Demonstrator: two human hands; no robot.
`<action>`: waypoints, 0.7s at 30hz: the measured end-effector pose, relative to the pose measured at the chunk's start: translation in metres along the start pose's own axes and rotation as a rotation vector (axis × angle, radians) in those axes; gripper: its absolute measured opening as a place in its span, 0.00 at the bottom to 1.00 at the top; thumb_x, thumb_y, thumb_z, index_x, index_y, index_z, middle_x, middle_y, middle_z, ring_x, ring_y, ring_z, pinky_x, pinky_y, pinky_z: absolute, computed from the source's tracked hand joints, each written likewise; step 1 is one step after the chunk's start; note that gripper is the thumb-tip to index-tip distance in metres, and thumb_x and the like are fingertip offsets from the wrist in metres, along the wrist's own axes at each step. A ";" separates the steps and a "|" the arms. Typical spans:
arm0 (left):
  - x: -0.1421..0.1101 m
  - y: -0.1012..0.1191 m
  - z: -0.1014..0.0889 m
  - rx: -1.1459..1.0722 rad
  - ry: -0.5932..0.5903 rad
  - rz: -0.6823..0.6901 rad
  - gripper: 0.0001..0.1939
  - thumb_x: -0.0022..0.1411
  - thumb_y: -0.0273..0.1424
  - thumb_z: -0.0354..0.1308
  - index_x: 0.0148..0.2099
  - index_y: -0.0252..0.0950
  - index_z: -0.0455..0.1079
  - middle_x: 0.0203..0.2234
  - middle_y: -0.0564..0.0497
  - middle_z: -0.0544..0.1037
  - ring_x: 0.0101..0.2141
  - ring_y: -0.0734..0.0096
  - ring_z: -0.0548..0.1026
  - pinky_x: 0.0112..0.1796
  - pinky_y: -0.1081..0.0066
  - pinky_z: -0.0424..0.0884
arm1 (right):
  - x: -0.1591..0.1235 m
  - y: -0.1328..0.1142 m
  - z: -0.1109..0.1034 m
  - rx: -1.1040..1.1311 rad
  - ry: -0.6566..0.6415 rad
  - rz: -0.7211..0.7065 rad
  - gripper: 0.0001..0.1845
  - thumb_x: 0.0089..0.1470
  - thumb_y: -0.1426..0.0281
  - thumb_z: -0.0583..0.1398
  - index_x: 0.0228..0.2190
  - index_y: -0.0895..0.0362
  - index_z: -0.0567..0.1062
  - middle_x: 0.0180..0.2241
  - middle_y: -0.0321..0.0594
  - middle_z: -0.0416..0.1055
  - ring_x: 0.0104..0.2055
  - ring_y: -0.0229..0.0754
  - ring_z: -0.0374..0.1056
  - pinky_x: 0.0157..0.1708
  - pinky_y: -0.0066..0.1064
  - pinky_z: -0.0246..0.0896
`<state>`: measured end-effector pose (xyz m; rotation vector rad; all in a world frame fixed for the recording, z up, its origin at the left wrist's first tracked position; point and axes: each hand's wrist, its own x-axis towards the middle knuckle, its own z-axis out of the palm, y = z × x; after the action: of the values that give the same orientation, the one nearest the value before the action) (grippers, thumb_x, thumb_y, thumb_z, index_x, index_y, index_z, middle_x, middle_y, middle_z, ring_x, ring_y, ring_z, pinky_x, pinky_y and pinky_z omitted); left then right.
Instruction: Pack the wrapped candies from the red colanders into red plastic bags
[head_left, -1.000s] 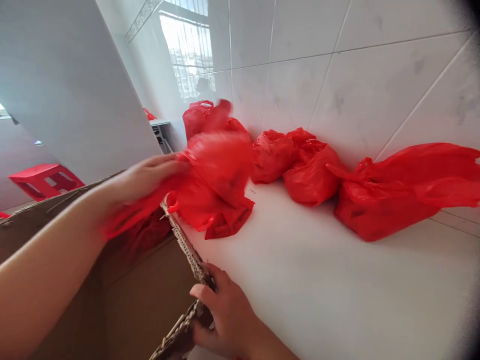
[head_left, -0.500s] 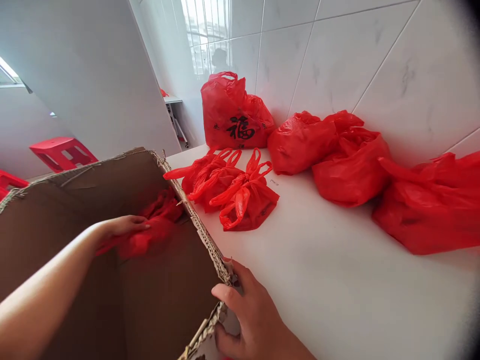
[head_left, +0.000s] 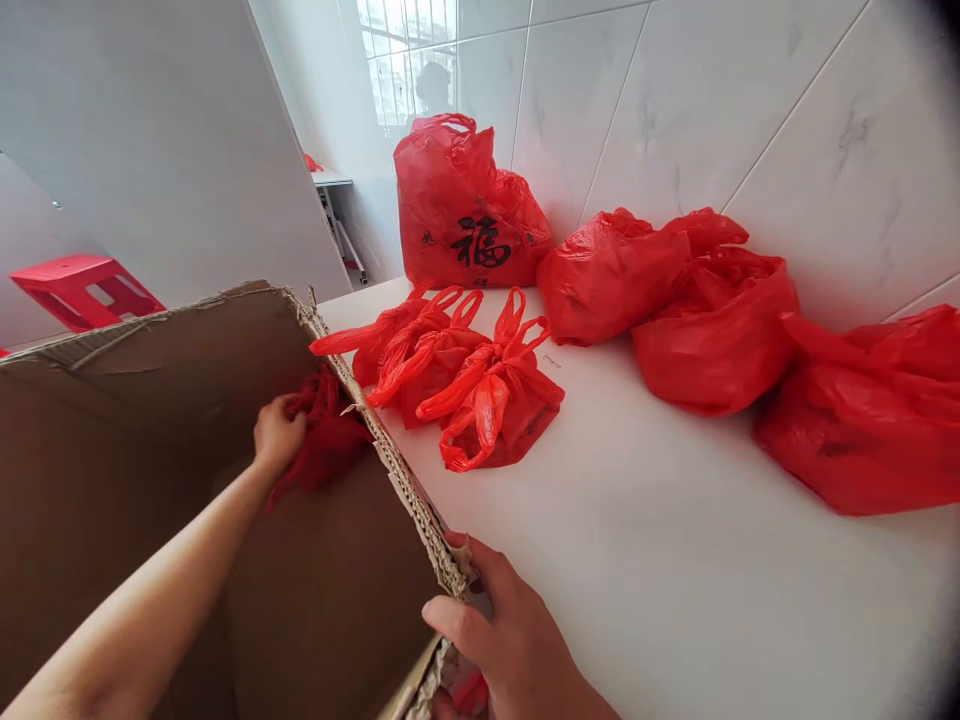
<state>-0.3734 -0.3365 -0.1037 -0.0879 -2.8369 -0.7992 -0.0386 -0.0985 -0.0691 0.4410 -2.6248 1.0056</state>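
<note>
My left hand (head_left: 276, 434) reaches down inside a large cardboard box (head_left: 150, 470) and is closed on a red plastic bag (head_left: 330, 440) lying against the box's right wall. My right hand (head_left: 499, 640) grips the torn corner of that wall near the bottom of the view. Just outside the box, on the white counter (head_left: 675, 580), lie two small tied red bags (head_left: 465, 375). Behind them a taller red bag with black characters (head_left: 469, 215) stands against the tiled wall.
Three fuller red bags (head_left: 712, 320) sit in a row along the tiled wall to the right. A red plastic stool (head_left: 82, 290) stands at far left beyond the box. A white panel rises behind the box.
My left hand carried a red bag from over the counter down into the box and has closed on it there. The view shifted left. My right hand stays on the box's corner.
</note>
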 end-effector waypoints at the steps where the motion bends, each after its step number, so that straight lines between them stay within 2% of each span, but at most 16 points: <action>1: 0.005 0.015 -0.010 -0.024 0.080 0.009 0.17 0.65 0.36 0.55 0.53 0.33 0.66 0.47 0.44 0.73 0.44 0.62 0.74 0.44 0.57 0.72 | 0.000 0.000 -0.001 0.005 0.010 -0.003 0.32 0.35 0.64 0.65 0.47 0.49 0.68 0.61 0.45 0.52 0.51 0.47 0.66 0.45 0.33 0.66; 4: 0.009 0.082 -0.046 -0.100 0.267 0.138 0.17 0.68 0.30 0.46 0.56 0.27 0.60 0.47 0.41 0.71 0.44 0.65 0.72 0.46 0.61 0.70 | 0.002 -0.004 -0.002 0.039 0.059 0.007 0.31 0.35 0.65 0.65 0.46 0.48 0.69 0.60 0.45 0.53 0.50 0.48 0.65 0.45 0.34 0.65; 7: -0.011 0.165 -0.075 -0.133 0.283 0.415 0.14 0.67 0.34 0.46 0.51 0.36 0.65 0.44 0.48 0.73 0.42 0.69 0.71 0.44 0.67 0.68 | 0.004 -0.010 0.000 0.061 0.108 0.062 0.30 0.32 0.68 0.64 0.44 0.49 0.70 0.57 0.44 0.57 0.48 0.47 0.66 0.45 0.35 0.65; 9: -0.034 0.217 -0.079 -0.101 0.202 0.601 0.11 0.62 0.41 0.54 0.38 0.41 0.73 0.36 0.53 0.75 0.41 0.66 0.71 0.48 0.64 0.64 | 0.004 -0.012 0.002 0.069 0.140 0.089 0.30 0.31 0.70 0.63 0.43 0.49 0.71 0.57 0.44 0.58 0.47 0.47 0.66 0.44 0.35 0.65; 11: -0.056 0.258 -0.070 0.070 0.002 0.797 0.17 0.59 0.47 0.55 0.30 0.40 0.75 0.34 0.49 0.76 0.42 0.58 0.72 0.47 0.57 0.63 | 0.003 -0.012 0.004 0.085 0.161 0.084 0.31 0.31 0.70 0.62 0.44 0.49 0.72 0.57 0.44 0.58 0.47 0.47 0.66 0.44 0.35 0.65; 12: -0.064 0.272 -0.063 0.175 -0.098 0.836 0.20 0.57 0.50 0.55 0.29 0.40 0.76 0.35 0.46 0.76 0.43 0.52 0.71 0.46 0.53 0.61 | 0.003 -0.012 0.004 0.091 0.167 0.071 0.31 0.31 0.70 0.62 0.44 0.49 0.72 0.57 0.44 0.58 0.47 0.47 0.66 0.43 0.35 0.66; 14: -0.074 0.291 -0.047 0.303 -0.232 0.860 0.21 0.53 0.50 0.59 0.28 0.37 0.77 0.35 0.40 0.76 0.45 0.42 0.70 0.45 0.48 0.60 | 0.002 -0.010 0.006 0.091 0.174 0.054 0.30 0.33 0.69 0.63 0.44 0.50 0.72 0.57 0.45 0.58 0.47 0.47 0.66 0.43 0.36 0.66; 15: -0.077 0.296 -0.042 0.316 -0.266 0.858 0.19 0.51 0.48 0.61 0.27 0.36 0.77 0.35 0.39 0.76 0.45 0.41 0.70 0.45 0.47 0.61 | 0.002 -0.010 0.006 0.086 0.179 0.051 0.30 0.33 0.68 0.63 0.44 0.50 0.72 0.57 0.45 0.58 0.46 0.48 0.66 0.43 0.37 0.66; 17: -0.076 0.298 -0.041 0.278 -0.311 0.870 0.14 0.50 0.43 0.62 0.28 0.37 0.77 0.36 0.42 0.77 0.44 0.45 0.72 0.44 0.51 0.63 | 0.001 -0.010 0.005 0.072 0.179 0.062 0.29 0.34 0.67 0.64 0.44 0.49 0.72 0.56 0.46 0.59 0.45 0.48 0.67 0.42 0.37 0.66; 19: -0.072 0.292 -0.055 0.230 -0.378 0.891 0.13 0.54 0.42 0.58 0.32 0.39 0.77 0.36 0.47 0.77 0.39 0.56 0.75 0.41 0.58 0.68 | 0.002 -0.012 0.002 0.066 0.156 0.082 0.28 0.35 0.65 0.65 0.44 0.49 0.73 0.55 0.45 0.60 0.44 0.48 0.67 0.41 0.38 0.67; 21: -0.066 0.279 -0.082 0.014 -0.445 0.788 0.16 0.56 0.45 0.56 0.35 0.38 0.77 0.33 0.50 0.78 0.34 0.63 0.76 0.37 0.63 0.72 | 0.002 -0.013 -0.002 0.072 0.117 0.091 0.28 0.36 0.64 0.65 0.44 0.48 0.72 0.54 0.45 0.61 0.45 0.48 0.67 0.42 0.38 0.66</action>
<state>-0.2644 -0.1416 0.0942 -1.4242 -2.7695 -0.6126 -0.0349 -0.1069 -0.0593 0.2715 -2.5308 1.1215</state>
